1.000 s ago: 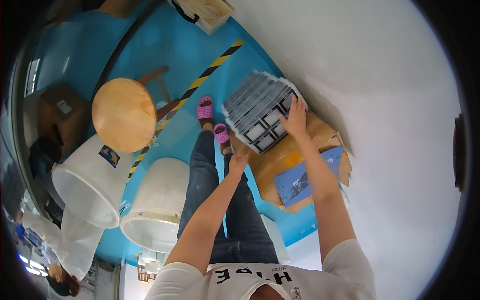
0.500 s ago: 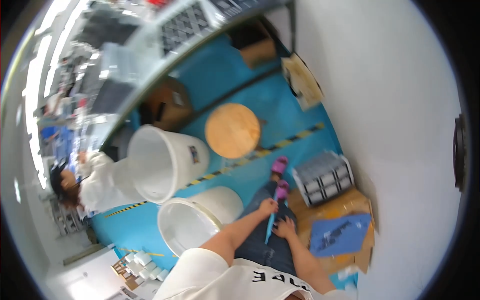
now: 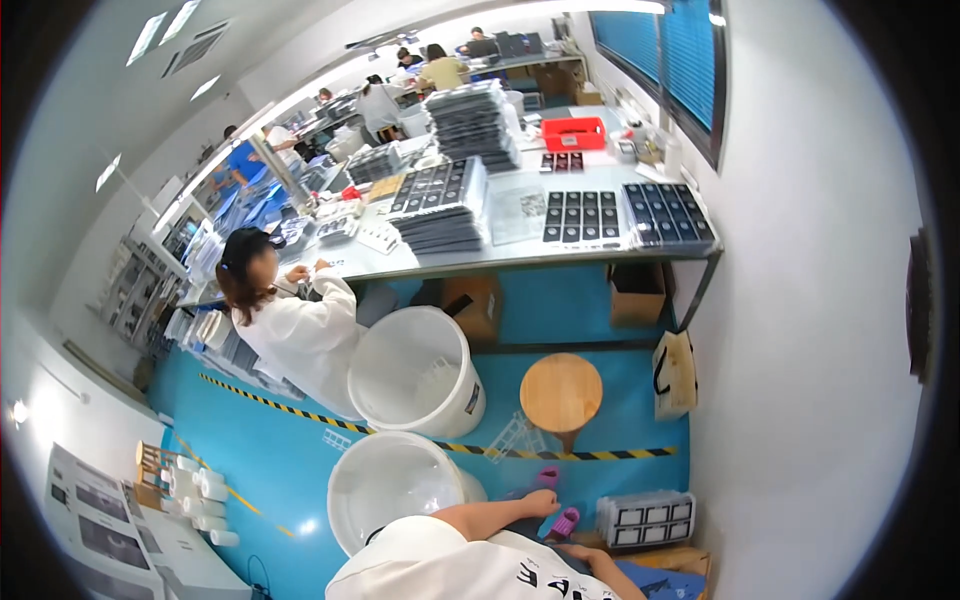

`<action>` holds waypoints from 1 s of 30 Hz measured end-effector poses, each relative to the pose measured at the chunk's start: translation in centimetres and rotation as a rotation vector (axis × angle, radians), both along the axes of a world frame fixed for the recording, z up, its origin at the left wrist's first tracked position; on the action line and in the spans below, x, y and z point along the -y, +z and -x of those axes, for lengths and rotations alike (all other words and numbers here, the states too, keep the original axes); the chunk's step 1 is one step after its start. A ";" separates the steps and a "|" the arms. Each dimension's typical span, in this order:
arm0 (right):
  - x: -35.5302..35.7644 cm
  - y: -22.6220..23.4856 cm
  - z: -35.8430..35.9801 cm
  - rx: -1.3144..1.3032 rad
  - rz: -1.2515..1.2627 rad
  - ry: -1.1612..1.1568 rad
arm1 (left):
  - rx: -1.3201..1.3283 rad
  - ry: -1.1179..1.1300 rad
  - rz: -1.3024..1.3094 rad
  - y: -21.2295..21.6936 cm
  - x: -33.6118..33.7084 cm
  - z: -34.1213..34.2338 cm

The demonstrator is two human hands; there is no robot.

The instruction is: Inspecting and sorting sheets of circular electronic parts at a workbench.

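Observation:
My left hand (image 3: 541, 503) is closed above my dark trousers, near one of my purple shoes; what it holds, if anything, cannot be made out. My right hand (image 3: 576, 552) lies low over my thigh, its fingers partly showing and stretched out with nothing seen in them. Left of my arm stands a large white bin (image 3: 350, 490), tilted toward me in view. Just beyond the hands, a purple shoe (image 3: 565, 522) rests on the blue floor. To the right of them is a stack of clear-lidded trays with dark squares (image 3: 652, 520).
A round wooden stool (image 3: 561, 392) stands ahead, beside a second white bin (image 3: 420, 380). A person in white (image 3: 300, 335) works at the long table (image 3: 450, 262), which bears stacked trays and a red crate (image 3: 573, 133). Cardboard with a blue sheet (image 3: 660, 582) lies at lower right.
My view has swung up, bringing the table and far room into sight. The light blue strip that was in my left hand no longer shows. Both hands now sit lower in view.

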State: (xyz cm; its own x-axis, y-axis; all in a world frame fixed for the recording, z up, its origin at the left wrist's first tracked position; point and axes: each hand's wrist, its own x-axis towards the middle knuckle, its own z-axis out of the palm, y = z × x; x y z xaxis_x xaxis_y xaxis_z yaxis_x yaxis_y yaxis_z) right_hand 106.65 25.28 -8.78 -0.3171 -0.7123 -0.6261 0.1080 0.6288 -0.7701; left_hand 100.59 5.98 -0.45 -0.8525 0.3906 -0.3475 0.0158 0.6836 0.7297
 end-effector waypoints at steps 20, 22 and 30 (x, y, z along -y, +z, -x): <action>16.6 6.3 23.5 -0.311 -0.409 0.160 | 0.273 0.096 0.335 4.3 34.5 15.4; 16.8 8.9 28.8 -0.370 -0.382 0.032 | 0.322 0.048 0.407 4.5 37.5 18.5; 14.5 14.7 45.0 -0.165 -0.303 -0.299 | 0.471 0.153 0.441 2.1 39.3 22.6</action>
